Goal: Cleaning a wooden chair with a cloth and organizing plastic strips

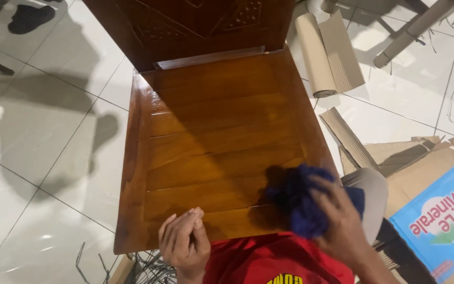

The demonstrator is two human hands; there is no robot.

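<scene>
The wooden chair seat [216, 142] stands on the tiled floor [43, 137], glossy across most of its slats. The right hand [340, 221] presses a bunched blue cloth [300, 202] at the near right corner, apparently the last patch; the left hand [184, 242], fingers loosely curled and empty, rests on the front edge.

Lower right on the floor you've got a flattened cardboard box [440, 221]: blue printed panel with white and red lettering and a green patch, brown flaps around it, cut off by the frame edge. Top right, a roll of corrugated cardboard [319, 55], tan, lies beside the chair.
</scene>
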